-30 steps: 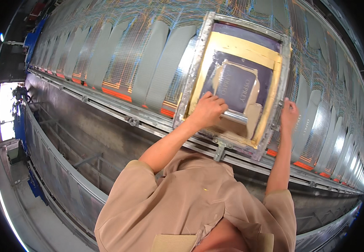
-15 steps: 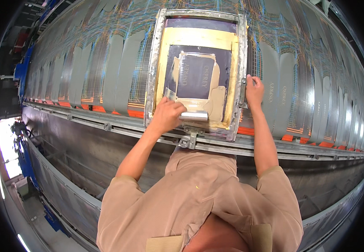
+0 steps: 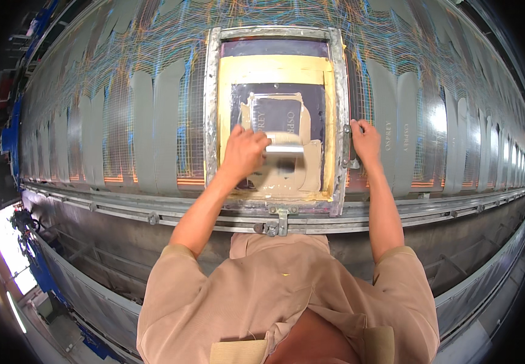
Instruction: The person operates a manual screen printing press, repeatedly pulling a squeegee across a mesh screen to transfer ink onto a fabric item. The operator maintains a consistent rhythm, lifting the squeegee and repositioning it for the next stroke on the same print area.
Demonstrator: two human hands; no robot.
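Wrapped around a squeegee, my left hand holds it above the middle of a screen-printing frame. The squeegee's pale blade is smeared by motion, and its left part is hidden by my fingers. Beige ink lies in uneven patches on the dark mesh, around a purple-grey rectangle with lettering. Yellow tape borders the mesh. At the frame's right rail, my right hand is closed with its fingertips at a side bolt; the exact grip is partly hidden.
A metal rail with clamps runs along the table's near edge, and a bracket sits at the frame's near end. Grey printed strips lie on both sides. Tangled coloured threads spread across the far part.
My left hand has moved the squeegee away from the frame's near end toward its middle. My right hand stays at the frame's right side. The whole view has shifted slightly.
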